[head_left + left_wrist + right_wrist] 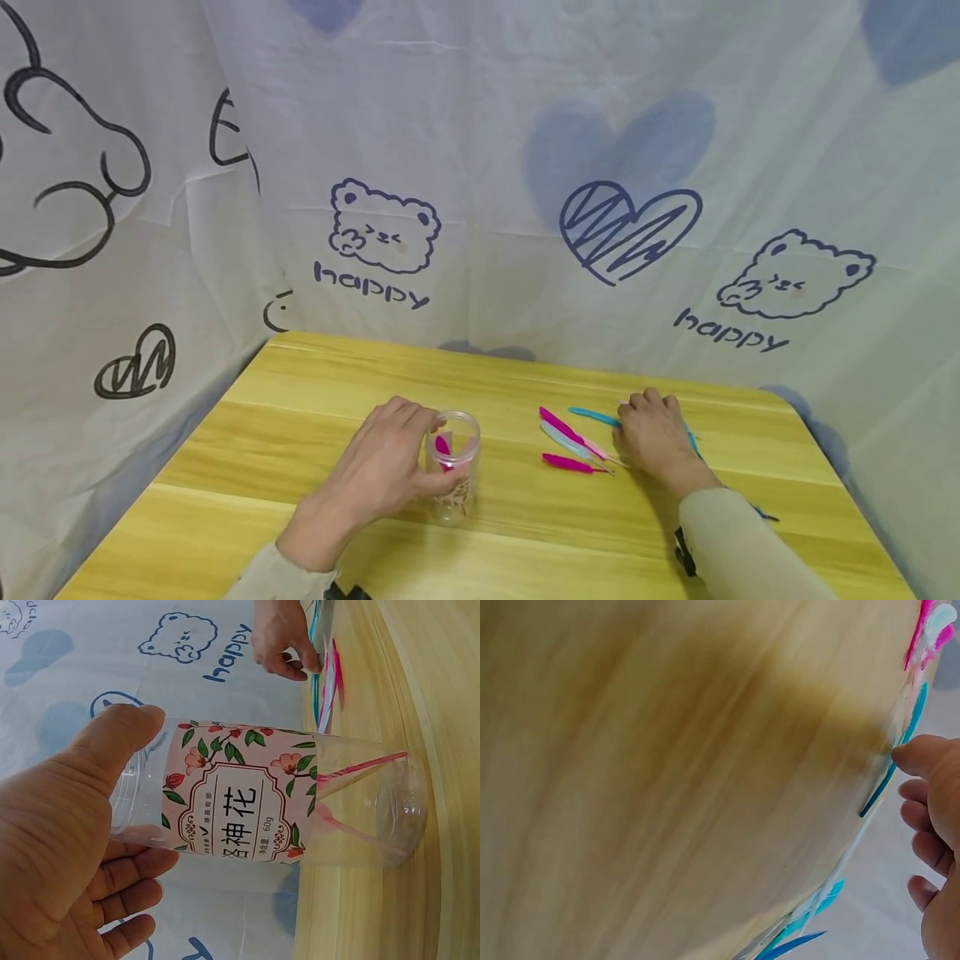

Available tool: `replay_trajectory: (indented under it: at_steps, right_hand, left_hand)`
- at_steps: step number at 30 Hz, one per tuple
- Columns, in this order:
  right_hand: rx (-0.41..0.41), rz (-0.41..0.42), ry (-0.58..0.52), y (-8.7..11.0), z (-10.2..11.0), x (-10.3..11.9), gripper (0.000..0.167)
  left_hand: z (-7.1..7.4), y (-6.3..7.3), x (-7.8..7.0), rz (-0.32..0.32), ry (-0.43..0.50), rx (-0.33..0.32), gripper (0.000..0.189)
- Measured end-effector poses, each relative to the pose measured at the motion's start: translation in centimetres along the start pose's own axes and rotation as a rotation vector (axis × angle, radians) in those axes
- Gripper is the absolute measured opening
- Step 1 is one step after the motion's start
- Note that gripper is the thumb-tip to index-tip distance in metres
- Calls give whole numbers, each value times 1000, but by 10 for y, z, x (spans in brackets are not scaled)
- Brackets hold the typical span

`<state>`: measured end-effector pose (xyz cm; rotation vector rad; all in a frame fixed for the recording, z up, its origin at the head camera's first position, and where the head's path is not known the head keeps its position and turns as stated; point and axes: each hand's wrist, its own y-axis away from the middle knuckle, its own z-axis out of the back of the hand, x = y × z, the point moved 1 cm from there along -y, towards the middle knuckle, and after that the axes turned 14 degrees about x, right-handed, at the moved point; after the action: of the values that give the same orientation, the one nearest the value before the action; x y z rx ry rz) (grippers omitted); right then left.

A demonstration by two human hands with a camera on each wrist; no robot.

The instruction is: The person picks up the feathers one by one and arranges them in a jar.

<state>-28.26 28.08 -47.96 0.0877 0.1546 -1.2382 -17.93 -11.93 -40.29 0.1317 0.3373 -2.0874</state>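
My left hand (382,462) holds a clear plastic jar (367,802) near its open top, thumb on one side and fingers on the other. A flowered pink label (240,795) wraps the jar. Inside, pink feathers (443,447) show, their quills (364,765) reaching toward the bottom. Farther right, my right hand (652,429) is low over the table, thumb and fingertips pinching a blue feather (915,712). Left of that hand lie a magenta-and-pink feather (562,423), a pale blue feather (564,440) and a shorter magenta feather (567,463).
Turquoise and darker blue feathers (791,949) lie on the table beyond the right hand, partly covered by the right arm in the head view. The wood-grain table (517,542) meets a printed white cloth (495,167) at the back and left.
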Motion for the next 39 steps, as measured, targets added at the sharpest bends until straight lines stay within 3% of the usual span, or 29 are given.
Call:
replay_trajectory:
  at_steps: [13,25,34,39]
  right_hand:
    - [110,-39,-55,-8,3,0,24]
    - [106,-60,-56,-11,2,5,19]
    - [208,-113,-135,-7,4,6,29]
    - [172,-123,-137,-5,5,6,25]
  left_hand:
    - [1,0,0,11,-1,14,67]
    - [1,1,0,12,3,12,66]
    - [2,0,0,18,22,17,63]
    - [2,1,-1,16,16,14,63]
